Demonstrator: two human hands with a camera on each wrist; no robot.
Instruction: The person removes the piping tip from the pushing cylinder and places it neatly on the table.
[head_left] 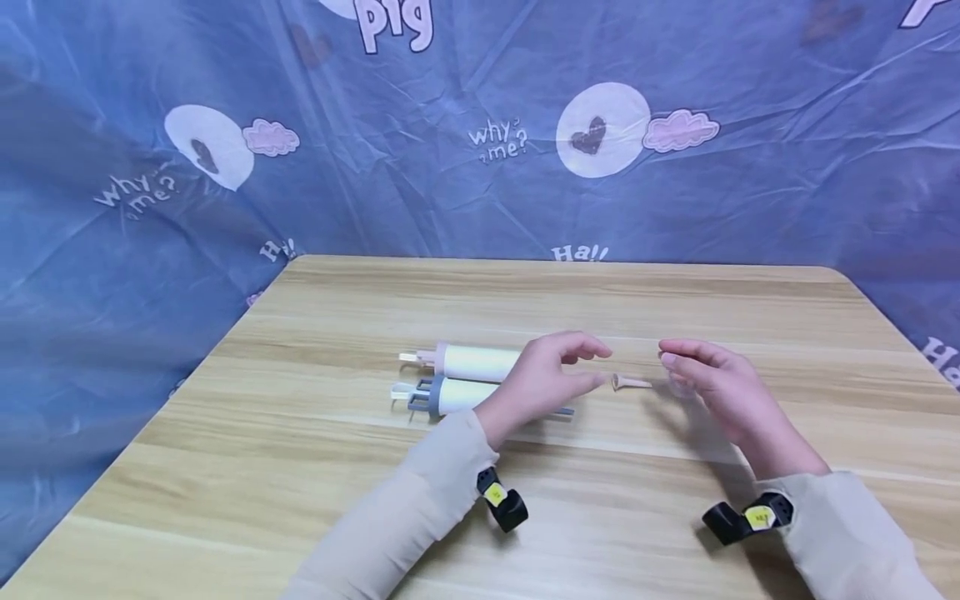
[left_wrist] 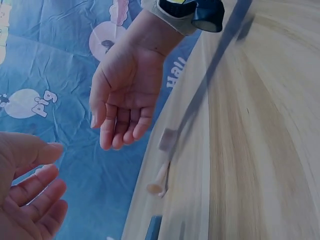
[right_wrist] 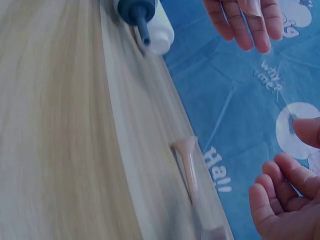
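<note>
Left hand [head_left: 543, 379]: its fingers are bending loosely, the thumb standing apart from them, clasping nothing.
Right hand [head_left: 723, 387]: its fingers are curving softly side by side, the thumb standing off them, the palm holding nothing.
Flared piece [head_left: 632, 383]: is lying on the counter [head_left: 600, 525] between the two hands, touching neither, its wide mouth facing left.
Clear end [head_left: 681, 387]: is sitting at the piece's right, seemingly joined to it, partly hiding behind the right hand in the head view.
Blue-ended tube [head_left: 467, 397]: is lying farther left, its thin rod pointing right, its middle hiding behind the left hand.
Pink-ended tube [head_left: 480, 363]: is lying alongside on the far side.
Backdrop cloth [head_left: 420, 183]: is hanging beyond the counter's far edge.
Clear-end trouble: being see-through, it is inviting a mistimed pinch or a knock from the right fingers.
Flare trouble: its round rim is risking a roll if only one side is being pressed.
Tube trouble: a dropping left wrist is risking bumping both.
</note>
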